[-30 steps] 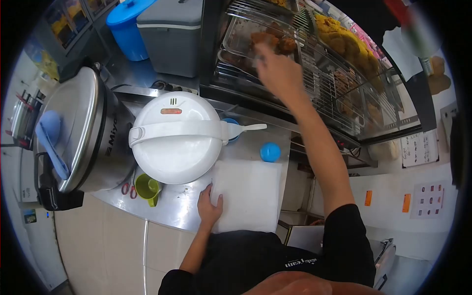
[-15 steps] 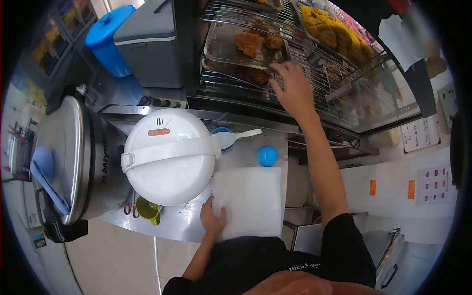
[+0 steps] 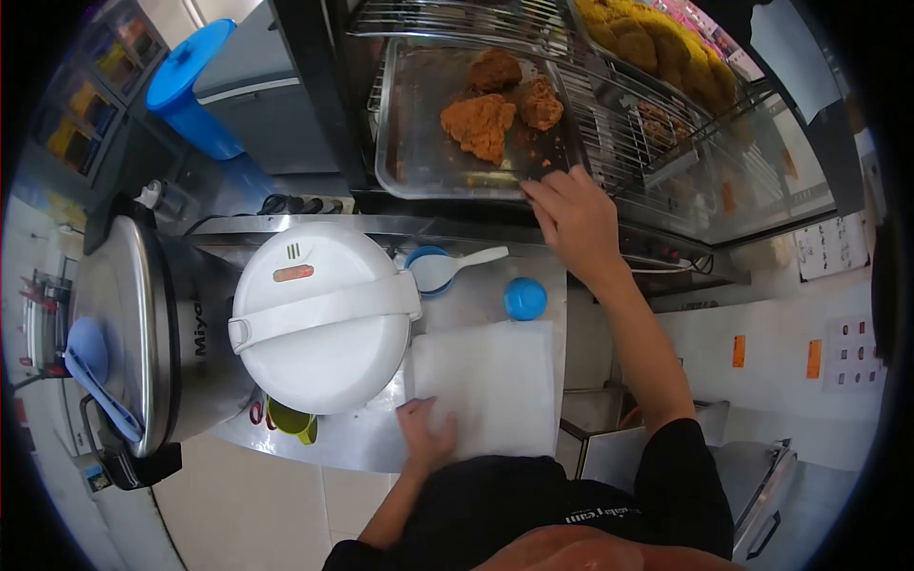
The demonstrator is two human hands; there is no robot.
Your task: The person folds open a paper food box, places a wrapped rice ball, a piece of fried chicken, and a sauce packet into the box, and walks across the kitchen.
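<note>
In the head view my right hand (image 3: 577,221) pinches the front right edge of a metal tray (image 3: 405,171). The tray juts out of a glass-sided display cabinet. Three pieces of fried chicken (image 3: 479,127) lie in it, with crumbs around them. My left hand (image 3: 427,435) rests at the left edge of a stack of white paper sheets (image 3: 490,381), its fingers and thumb apart. Beyond the paper sits a small blue round object (image 3: 525,299). Left of the paper stands a white lidded rice cooker (image 3: 324,362).
A large steel pot (image 3: 205,324) with a blue ladle (image 3: 95,366) on its lid stands at the left. Near the rice cooker are a white scoop (image 3: 481,257) in a blue cup and a green cup (image 3: 290,419). Wire racks (image 3: 609,133) and yellow food (image 3: 666,52) fill the cabinet's right side.
The tray has come toward me, out of the cabinet, with my right hand on its edge. My left hand stays by the paper. The camera view has shifted slightly.
</note>
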